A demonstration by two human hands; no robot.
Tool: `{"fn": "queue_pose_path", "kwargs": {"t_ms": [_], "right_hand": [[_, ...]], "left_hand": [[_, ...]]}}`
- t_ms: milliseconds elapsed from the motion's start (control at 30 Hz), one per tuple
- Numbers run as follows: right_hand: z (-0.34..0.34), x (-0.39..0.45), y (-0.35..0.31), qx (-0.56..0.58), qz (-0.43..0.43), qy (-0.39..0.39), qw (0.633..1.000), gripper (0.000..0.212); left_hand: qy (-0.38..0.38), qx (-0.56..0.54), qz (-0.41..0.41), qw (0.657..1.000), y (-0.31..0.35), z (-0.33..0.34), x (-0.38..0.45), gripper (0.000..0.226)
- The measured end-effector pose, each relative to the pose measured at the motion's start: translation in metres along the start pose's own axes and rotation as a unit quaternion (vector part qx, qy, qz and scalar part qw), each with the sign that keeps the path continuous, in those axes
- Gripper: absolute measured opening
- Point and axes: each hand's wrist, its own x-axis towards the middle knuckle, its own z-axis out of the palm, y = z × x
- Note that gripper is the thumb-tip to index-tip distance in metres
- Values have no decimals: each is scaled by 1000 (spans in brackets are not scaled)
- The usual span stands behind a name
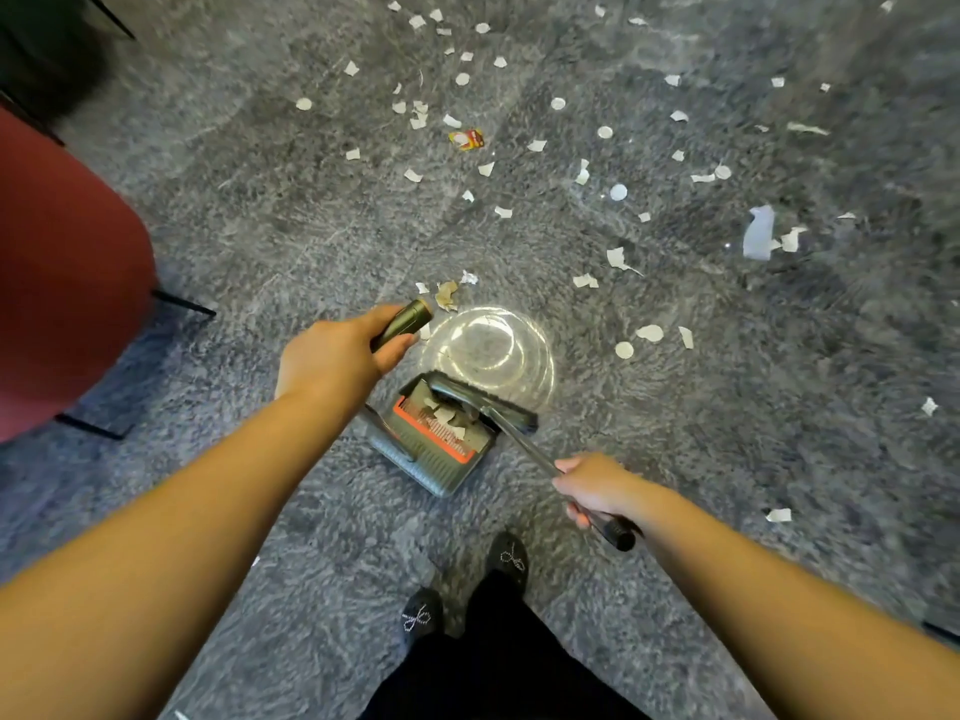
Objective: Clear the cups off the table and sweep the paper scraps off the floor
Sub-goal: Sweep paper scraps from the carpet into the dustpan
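Dustpan [441,454]: set on the carpet [727,433] just ahead of the shoes [511,558], mouth turned away from the person; several pale scraps are held inside, behind an orange comb strip.
Broom [511,413]: head laid across the dustpan mouth; handle slanted back to the right.
Clear lid [491,356]: a round see-through piece is seen on the carpet, touching the dustpan's far edge; whether it is a lid or a cup cannot be told.
Left hand [337,350]: curled round the dark dustpan handle [405,322].
Right hand [597,485]: closed round the broom handle near its black end cap.
Scraps [618,192]: scattered widely over the carpet ahead and to the right; a few lie just beyond the lid, and a red-yellow wrapper [467,139] lies farther off.
Edges: a red chair [62,283] with black legs stands close on the left.
Open room: bare carpet is left between dustpan and chair, and to the right of the broom.
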Motion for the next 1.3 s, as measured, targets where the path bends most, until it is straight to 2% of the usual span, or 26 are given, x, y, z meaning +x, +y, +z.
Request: {"fn": "queue_pose_path", "kwargs": {"t_ms": [167, 267, 567, 833, 933, 1100, 1300], "right_hand": [[-12, -13, 5, 93, 35, -29, 995, 49], [-18, -19, 6, 99, 40, -34, 994, 49], [-19, -39, -2, 212, 12, 23, 977, 48], [-31, -25, -28, 234, -19, 62, 970, 39], [-33, -16, -41, 255, -22, 72, 964, 46], [-37, 2, -67, 269, -24, 84, 959, 49], [-39, 21, -110, 265, -20, 101, 959, 41]], "left_hand": [[-3, 2, -9, 1000, -8, -1, -8, 41], [-8, 1, -9, 1000, -14, 1, -12, 42], [-10, -22, -38, 999, -27, -5, -11, 41], [54, -76, -106, 990, -65, -19, -8, 43], [71, -95, -115, 986, -77, -23, 2, 45], [60, -109, -113, 986, -94, -31, 36, 45], [24, -100, -95, 990, -112, -40, 82, 41]]}}
